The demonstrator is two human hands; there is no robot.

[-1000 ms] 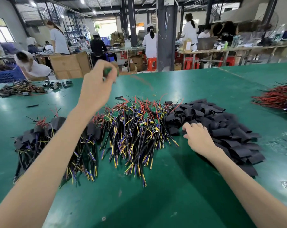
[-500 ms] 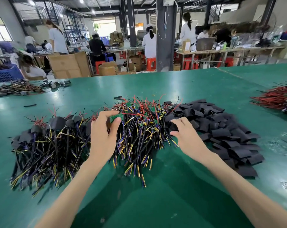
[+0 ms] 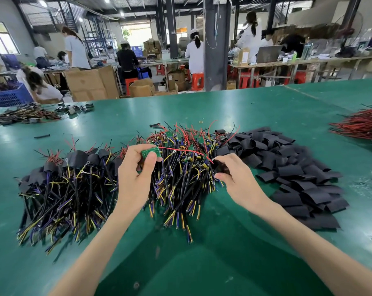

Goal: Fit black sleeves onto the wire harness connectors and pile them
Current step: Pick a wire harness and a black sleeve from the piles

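I see one harness held over the middle heap. Its small green circuit board point(image 3: 150, 153) is pinched in my left hand point(image 3: 134, 178), and its red wire point(image 3: 180, 149) runs right toward the black sleeve point(image 3: 222, 167) pinched in my right hand point(image 3: 238, 180). The sleeve is not on the board. Beneath lies the unsleeved harness pile point(image 3: 180, 178), with multicoloured wire ends toward me. The sleeved harness pile point(image 3: 63, 184) lies left of it, and the heap of loose flat sleeves point(image 3: 298, 178) lies right.
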